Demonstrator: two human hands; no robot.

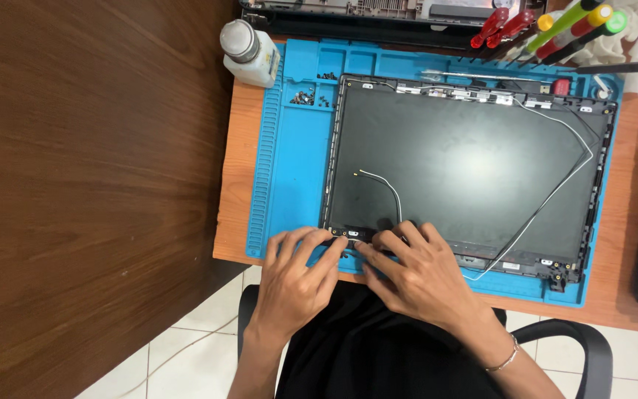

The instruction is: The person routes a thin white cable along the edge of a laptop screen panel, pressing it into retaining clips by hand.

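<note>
Laptop screen panel [459,166] lies face-down on the blue repair mat [289,170] atop the counter [241,133], cables trailing across its back. Both hands press at its near-left corner: the left hand [297,270] has loose fingertips on the frame edge, grasping nothing; the right hand [415,273] seems to pinch a small fitting there, though I cannot tell what. It looks like hinge-bracket work; any further move there calls for fine, steady fingertip force. Loose screws [303,97] sit in a mat compartment.
</note>
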